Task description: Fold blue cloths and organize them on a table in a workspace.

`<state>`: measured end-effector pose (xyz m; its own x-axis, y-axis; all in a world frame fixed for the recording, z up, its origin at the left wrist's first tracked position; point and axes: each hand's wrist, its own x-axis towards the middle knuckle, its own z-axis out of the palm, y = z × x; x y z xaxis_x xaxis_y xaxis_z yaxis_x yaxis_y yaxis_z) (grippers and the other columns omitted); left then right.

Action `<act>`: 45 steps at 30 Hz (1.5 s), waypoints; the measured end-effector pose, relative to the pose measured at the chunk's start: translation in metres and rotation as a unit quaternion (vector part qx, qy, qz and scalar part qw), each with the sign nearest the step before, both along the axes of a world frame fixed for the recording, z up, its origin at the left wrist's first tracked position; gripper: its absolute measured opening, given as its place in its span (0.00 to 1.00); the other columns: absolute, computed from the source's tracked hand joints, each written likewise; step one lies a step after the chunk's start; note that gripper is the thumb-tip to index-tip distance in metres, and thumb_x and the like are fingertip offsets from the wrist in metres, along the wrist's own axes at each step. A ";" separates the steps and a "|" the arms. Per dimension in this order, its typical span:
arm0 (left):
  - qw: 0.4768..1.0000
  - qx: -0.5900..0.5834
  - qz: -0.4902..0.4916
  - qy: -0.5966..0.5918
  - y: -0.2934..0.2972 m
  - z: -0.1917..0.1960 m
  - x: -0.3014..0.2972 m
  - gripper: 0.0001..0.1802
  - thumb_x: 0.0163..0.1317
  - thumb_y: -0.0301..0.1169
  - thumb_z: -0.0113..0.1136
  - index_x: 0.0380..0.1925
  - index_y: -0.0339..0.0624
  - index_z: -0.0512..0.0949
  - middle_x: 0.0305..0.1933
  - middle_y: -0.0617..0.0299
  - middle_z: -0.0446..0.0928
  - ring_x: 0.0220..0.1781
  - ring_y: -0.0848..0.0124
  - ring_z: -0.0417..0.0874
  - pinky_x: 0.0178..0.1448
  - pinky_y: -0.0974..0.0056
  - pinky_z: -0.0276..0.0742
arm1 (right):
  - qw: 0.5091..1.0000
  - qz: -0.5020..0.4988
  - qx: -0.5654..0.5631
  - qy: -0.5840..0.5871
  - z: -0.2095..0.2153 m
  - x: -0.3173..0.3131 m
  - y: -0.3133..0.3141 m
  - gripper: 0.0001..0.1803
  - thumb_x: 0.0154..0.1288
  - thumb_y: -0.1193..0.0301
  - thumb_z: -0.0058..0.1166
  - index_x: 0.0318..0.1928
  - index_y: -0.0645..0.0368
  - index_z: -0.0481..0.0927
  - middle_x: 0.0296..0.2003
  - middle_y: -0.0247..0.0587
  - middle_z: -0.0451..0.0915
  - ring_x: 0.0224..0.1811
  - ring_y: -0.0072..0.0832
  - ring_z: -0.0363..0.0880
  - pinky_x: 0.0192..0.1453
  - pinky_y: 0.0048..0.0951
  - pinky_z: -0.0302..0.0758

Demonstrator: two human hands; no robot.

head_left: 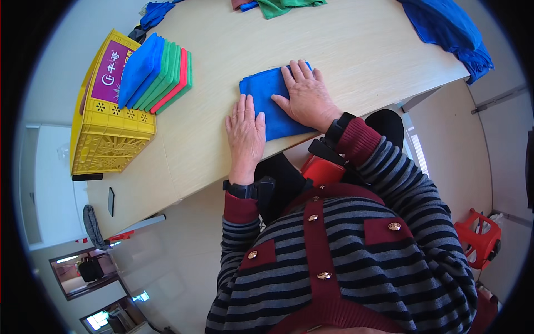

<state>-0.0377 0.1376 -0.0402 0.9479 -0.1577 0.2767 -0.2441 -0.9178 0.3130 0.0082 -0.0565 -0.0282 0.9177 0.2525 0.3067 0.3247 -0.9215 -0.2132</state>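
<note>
A folded blue cloth (270, 114) lies flat on the pale wooden table (214, 61), close to its front edge. My left hand (245, 129) rests along the cloth's left side, palm down with the fingers stretched out. On the upper right part of the cloth lies my right hand (308, 97), flat, its fingers spread and the thumb pointing left. Neither hand grips anything. The palms hide parts of the cloth's left and right edges.
To the left, a yellow plastic crate (114, 131) stands beside a leaning stack of folded blue, green and red cloths (161, 78). Loose blue cloth (450, 33) hangs over the far right corner. Green cloth (278, 6) lies at the back. A dark phone-like slab (111, 201) sits near the left end.
</note>
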 end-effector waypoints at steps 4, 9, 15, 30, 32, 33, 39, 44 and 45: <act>0.996 0.076 0.051 -0.023 0.000 0.002 0.004 0.30 0.78 0.46 0.44 0.72 0.39 0.67 0.77 0.47 0.64 0.80 0.49 0.59 0.81 0.39 0.49 | 1.000 -0.026 -0.005 -0.004 0.007 -0.010 -0.002 0.43 0.74 0.43 0.46 0.73 0.67 0.64 0.73 0.62 0.62 0.79 0.55 0.55 0.79 0.56 0.54; 0.979 0.157 0.114 -0.056 0.001 0.016 0.008 0.31 0.79 0.49 0.41 0.72 0.40 0.67 0.77 0.49 0.65 0.81 0.50 0.58 0.82 0.40 0.45 | 0.997 -0.039 -0.057 0.025 0.027 -0.037 -0.011 0.43 0.74 0.44 0.48 0.71 0.70 0.66 0.68 0.67 0.67 0.74 0.57 0.61 0.76 0.55 0.58; 0.989 0.113 0.062 -0.072 -0.015 0.020 -0.016 0.30 0.78 0.47 0.46 0.70 0.37 0.69 0.76 0.46 0.65 0.80 0.46 0.59 0.80 0.36 0.48 | 0.983 -0.008 -0.123 0.135 0.058 -0.073 -0.021 0.40 0.73 0.47 0.51 0.68 0.72 0.68 0.62 0.68 0.71 0.68 0.54 0.68 0.74 0.52 0.62; 0.997 0.037 -0.056 -0.048 -0.014 -0.003 -0.011 0.36 0.76 0.46 0.48 0.76 0.38 0.59 0.82 0.49 0.55 0.83 0.48 0.53 0.82 0.38 0.45 | 0.974 0.202 0.094 0.031 0.009 -0.025 0.040 0.39 0.76 0.44 0.43 0.73 0.62 0.67 0.73 0.55 0.65 0.79 0.47 0.57 0.82 0.50 0.51; 0.998 0.037 -0.046 -0.028 -0.017 0.005 -0.011 0.35 0.76 0.46 0.49 0.76 0.38 0.59 0.81 0.48 0.56 0.83 0.48 0.53 0.82 0.38 0.45 | 0.986 0.158 0.049 0.007 0.000 -0.016 0.028 0.40 0.77 0.42 0.39 0.74 0.62 0.65 0.74 0.53 0.64 0.80 0.47 0.56 0.82 0.49 0.50; 0.998 0.036 -0.046 -0.027 -0.016 0.003 -0.010 0.35 0.76 0.46 0.49 0.76 0.38 0.59 0.81 0.48 0.56 0.83 0.48 0.53 0.82 0.38 0.45 | 0.990 0.138 0.025 -0.008 -0.001 -0.011 0.024 0.41 0.78 0.42 0.37 0.75 0.62 0.64 0.75 0.53 0.64 0.80 0.47 0.56 0.83 0.48 0.50; 0.997 0.057 -0.042 -0.026 -0.016 0.002 -0.010 0.33 0.77 0.44 0.47 0.74 0.36 0.62 0.80 0.48 0.57 0.83 0.49 0.53 0.82 0.38 0.45 | 0.996 0.085 -0.020 0.001 0.002 -0.002 0.002 0.39 0.79 0.43 0.35 0.76 0.60 0.63 0.77 0.50 0.60 0.80 0.49 0.55 0.83 0.46 0.49; 0.998 0.040 -0.032 -0.045 -0.013 0.004 -0.016 0.28 0.77 0.40 0.46 0.71 0.36 0.66 0.79 0.47 0.59 0.82 0.50 0.56 0.82 0.38 0.44 | 0.997 0.055 -0.034 0.030 0.007 0.002 0.000 0.38 0.80 0.45 0.35 0.76 0.59 0.62 0.77 0.49 0.59 0.80 0.49 0.54 0.83 0.45 0.50; 0.998 0.042 -0.026 -0.047 -0.008 0.007 -0.021 0.28 0.77 0.40 0.46 0.71 0.36 0.66 0.79 0.47 0.59 0.82 0.50 0.56 0.82 0.38 0.44 | 0.997 0.054 -0.033 0.035 0.008 0.002 0.002 0.38 0.80 0.45 0.35 0.77 0.59 0.62 0.77 0.48 0.59 0.80 0.49 0.54 0.83 0.45 0.50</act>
<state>-0.0584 0.1299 -0.0330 0.9085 -0.2317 0.3477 -0.3162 -0.9253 0.2095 0.0105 -0.0540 -0.0204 0.9025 0.3684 0.2230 0.4093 -0.8948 -0.1783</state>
